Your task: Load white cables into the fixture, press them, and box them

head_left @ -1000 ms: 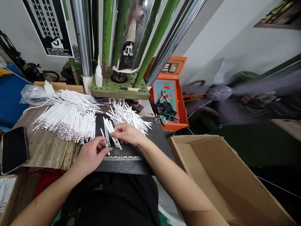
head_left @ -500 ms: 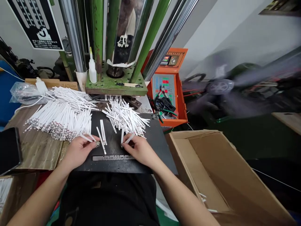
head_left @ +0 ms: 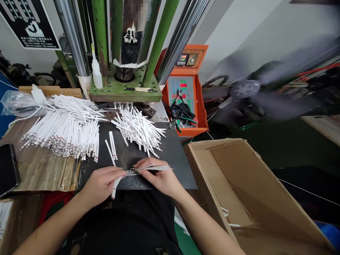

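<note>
My left hand (head_left: 106, 181) is closed on a white strip (head_left: 115, 187) that hangs toward me over the front edge of the black plate (head_left: 170, 152). At the metal bar (head_left: 129, 173), its fingertips touch the left part. My right hand (head_left: 155, 173) pinches white strips (head_left: 159, 167) that point to the right, its fingertips at the bar's right part. The fingers of both hands hide much of the bar. A few loose strips (head_left: 113, 145) lie behind my left hand. Two piles of white strips, a large left one (head_left: 66, 134) and a smaller one (head_left: 139, 127), lie beyond.
A green press (head_left: 124, 88) stands behind the piles. To its right is an orange control box (head_left: 200, 106) with tools in it. An open cardboard box (head_left: 255, 177) sits at the right. A phone (head_left: 9, 170) lies at the left edge, and a white bottle (head_left: 97, 74) stands on the press.
Both hands have come closer together, down onto the metal bar. The strips in them now point toward me at the left and rightward at the right. The view has shifted slightly.
</note>
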A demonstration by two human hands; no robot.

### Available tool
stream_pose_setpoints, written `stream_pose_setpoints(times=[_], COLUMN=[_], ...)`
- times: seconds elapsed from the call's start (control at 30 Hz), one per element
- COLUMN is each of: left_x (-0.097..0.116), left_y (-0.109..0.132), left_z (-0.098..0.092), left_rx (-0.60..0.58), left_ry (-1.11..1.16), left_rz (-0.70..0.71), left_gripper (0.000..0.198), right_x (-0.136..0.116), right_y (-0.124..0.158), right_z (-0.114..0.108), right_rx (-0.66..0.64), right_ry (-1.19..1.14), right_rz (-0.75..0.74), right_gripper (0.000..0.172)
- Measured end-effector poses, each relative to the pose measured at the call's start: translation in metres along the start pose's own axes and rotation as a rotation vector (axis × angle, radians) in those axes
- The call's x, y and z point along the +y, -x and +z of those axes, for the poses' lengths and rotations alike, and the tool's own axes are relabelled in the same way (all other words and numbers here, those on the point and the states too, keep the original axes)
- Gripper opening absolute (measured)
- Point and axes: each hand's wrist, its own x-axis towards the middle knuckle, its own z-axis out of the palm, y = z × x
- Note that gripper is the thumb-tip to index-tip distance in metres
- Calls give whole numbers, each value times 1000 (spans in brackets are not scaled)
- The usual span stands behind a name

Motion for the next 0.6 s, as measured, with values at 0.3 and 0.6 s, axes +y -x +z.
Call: stream_pose_setpoints(times=[0.3,0.6], left_x=[6,-3], left_y=[-2,13], left_z=[-1,-11], left_rx=[-146,-52], left_ry=[-254,10], left_rz=[62,-97], left_gripper=[30,24], right_x=[-3,-9], right_y=[9,13], right_z=[6,-8], right_rx=[1,7], right_ry=[197,334], right_rz=[-179,-240], right_gripper=[11,16])
